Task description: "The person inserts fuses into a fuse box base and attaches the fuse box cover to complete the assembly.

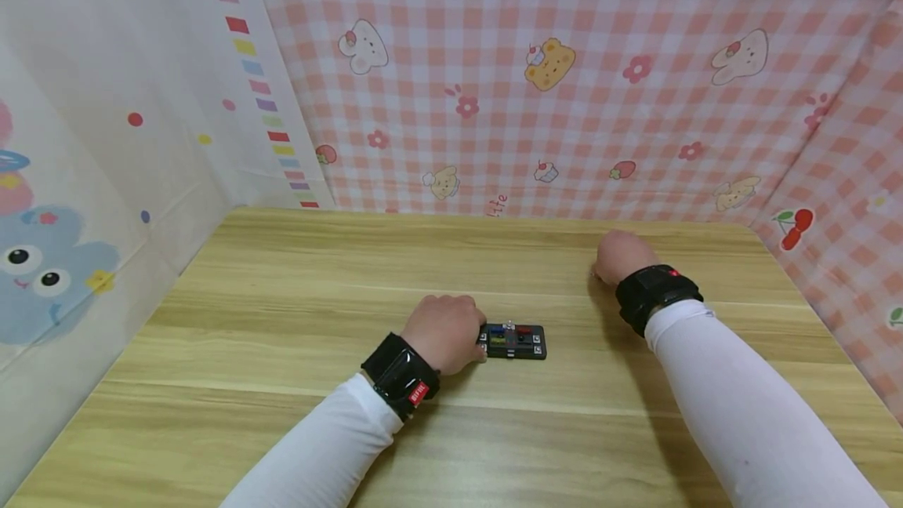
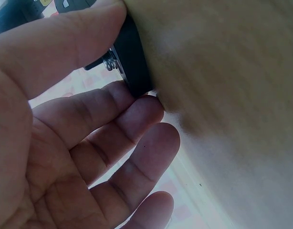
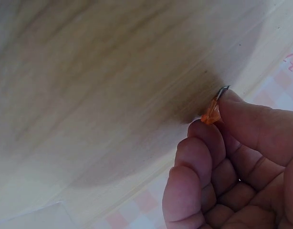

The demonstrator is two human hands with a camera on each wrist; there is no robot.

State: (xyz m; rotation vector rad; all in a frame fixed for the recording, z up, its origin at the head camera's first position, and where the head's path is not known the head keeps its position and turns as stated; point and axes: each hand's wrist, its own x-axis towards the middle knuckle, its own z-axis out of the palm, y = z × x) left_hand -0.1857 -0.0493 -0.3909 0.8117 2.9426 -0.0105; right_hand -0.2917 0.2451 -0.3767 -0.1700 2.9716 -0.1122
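A small black fuse block (image 1: 518,351) with blue, red and yellow pieces on top lies near the middle of the wooden table. My left hand (image 1: 446,333) grips its left end. In the left wrist view, the thumb (image 2: 65,43) is on one side of the black block (image 2: 132,57) and fingertips touch the other. Farther back and to the right, my right hand (image 1: 621,257) is low over the table. Its thumb and forefinger pinch a small orange translucent blade fuse (image 3: 211,113) with a metal prong, seen in the right wrist view; the head view hides it.
The wood-grain table (image 1: 317,281) ends at a pink checked cloth (image 1: 600,124) behind it. White patterned cloth (image 1: 169,61) hangs on the left, and more checked cloth (image 1: 857,202) on the right. Both wrists wear black straps (image 1: 398,375).
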